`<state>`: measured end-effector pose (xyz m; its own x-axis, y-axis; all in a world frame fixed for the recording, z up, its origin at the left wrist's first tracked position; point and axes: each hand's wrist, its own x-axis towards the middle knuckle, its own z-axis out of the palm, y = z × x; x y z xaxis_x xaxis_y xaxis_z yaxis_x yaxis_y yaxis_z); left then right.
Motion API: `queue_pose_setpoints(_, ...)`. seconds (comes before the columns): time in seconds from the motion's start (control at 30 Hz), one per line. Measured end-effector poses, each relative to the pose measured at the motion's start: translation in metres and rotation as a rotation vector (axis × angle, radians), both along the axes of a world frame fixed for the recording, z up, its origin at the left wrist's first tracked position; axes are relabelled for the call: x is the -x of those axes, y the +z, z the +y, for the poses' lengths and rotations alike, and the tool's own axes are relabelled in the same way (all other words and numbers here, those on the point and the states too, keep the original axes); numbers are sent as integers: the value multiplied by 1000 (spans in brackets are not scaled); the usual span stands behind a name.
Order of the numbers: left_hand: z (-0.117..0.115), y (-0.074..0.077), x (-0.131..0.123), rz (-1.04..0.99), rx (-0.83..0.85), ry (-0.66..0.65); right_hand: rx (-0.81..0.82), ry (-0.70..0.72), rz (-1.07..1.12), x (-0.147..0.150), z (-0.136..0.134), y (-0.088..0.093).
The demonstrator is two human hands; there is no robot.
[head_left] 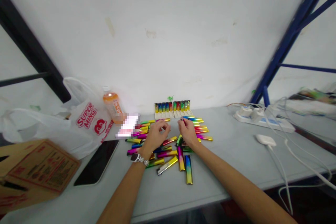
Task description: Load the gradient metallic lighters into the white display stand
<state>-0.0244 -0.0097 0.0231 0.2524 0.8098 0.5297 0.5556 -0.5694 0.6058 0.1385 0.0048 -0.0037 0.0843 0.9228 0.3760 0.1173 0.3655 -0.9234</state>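
Several shiny rainbow-coloured lighters [173,154] lie scattered on the grey table [231,161]. Behind them a white tray [173,114] holds a row of upright lighters [172,106] against the wall. My left hand [156,134], with a watch at the wrist, hovers over the pile with its fingers curled and thumb and fingertips pinched together; what they hold is too small to make out. My right hand [187,131] is closed in a pinch on a small lighter [183,120] just in front of the tray.
A black phone [97,162] lies left of the pile, beside a cardboard box [34,171] and a white plastic bag [86,122]. An orange drink bottle [112,106] stands by the wall. A power strip [262,119], a white charger [265,140] and cables occupy the right.
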Motion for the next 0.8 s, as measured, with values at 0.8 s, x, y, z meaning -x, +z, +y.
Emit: queue_pose_setpoints(0.8, -5, -6, -3, 207, 142, -34, -128, 81, -180, -27, 33, 16)
